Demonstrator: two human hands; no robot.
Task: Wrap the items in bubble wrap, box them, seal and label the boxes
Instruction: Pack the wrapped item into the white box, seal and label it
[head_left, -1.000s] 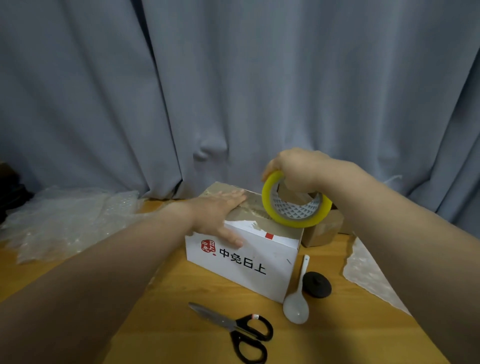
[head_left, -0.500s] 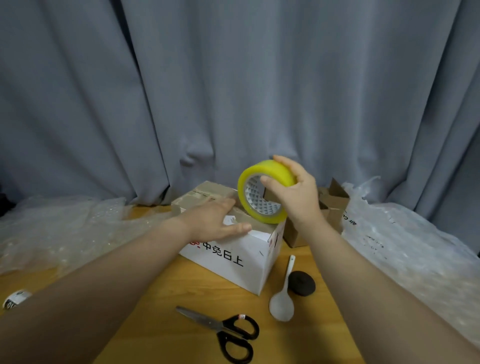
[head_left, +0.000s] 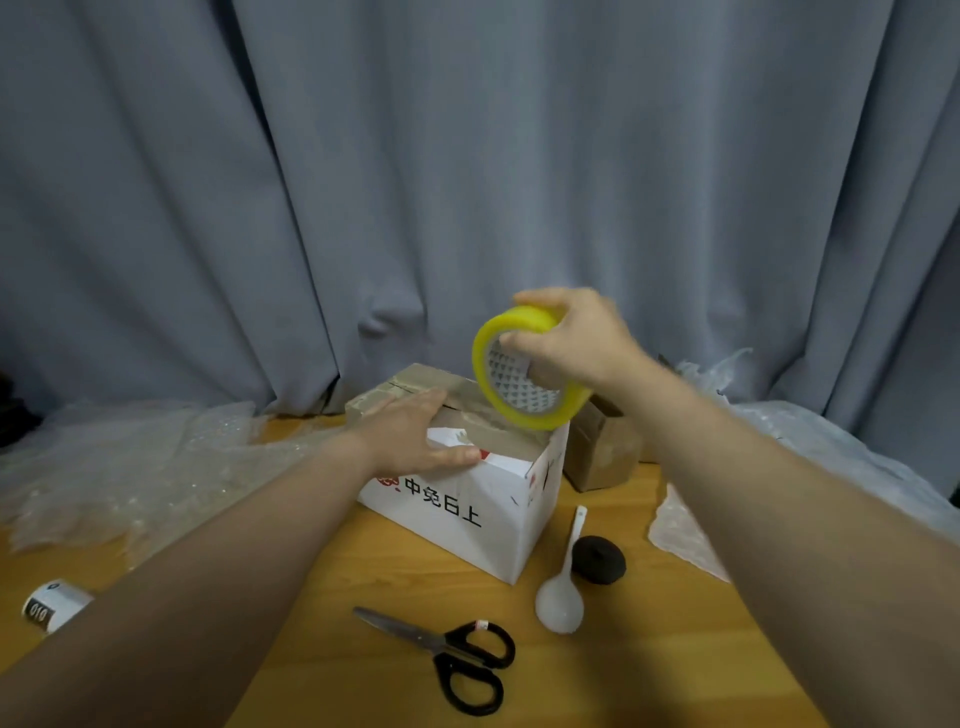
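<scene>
A white box (head_left: 457, 512) with black characters and a brown flapped top stands mid-table. My left hand (head_left: 415, 434) lies flat on its top, fingers straight, pressing the flaps down. My right hand (head_left: 571, 340) grips a yellow roll of clear tape (head_left: 522, 387), fingers through the core, holding it tilted just above the box's right end. A white spoon (head_left: 563, 587) and a small round black item (head_left: 598, 560) lie on the table to the right of the box.
Black-handled scissors (head_left: 452, 654) lie in front of the box. A small brown open box (head_left: 602, 452) sits behind on the right. Bubble wrap (head_left: 130, 467) spreads on the left and more on the right (head_left: 691, 530). A label roll (head_left: 49, 605) lies at the left edge. A grey curtain hangs behind.
My right hand has turned and shifted the tape roll over the box's right end. My left hand stays flat on the box top. The view has shifted a little.
</scene>
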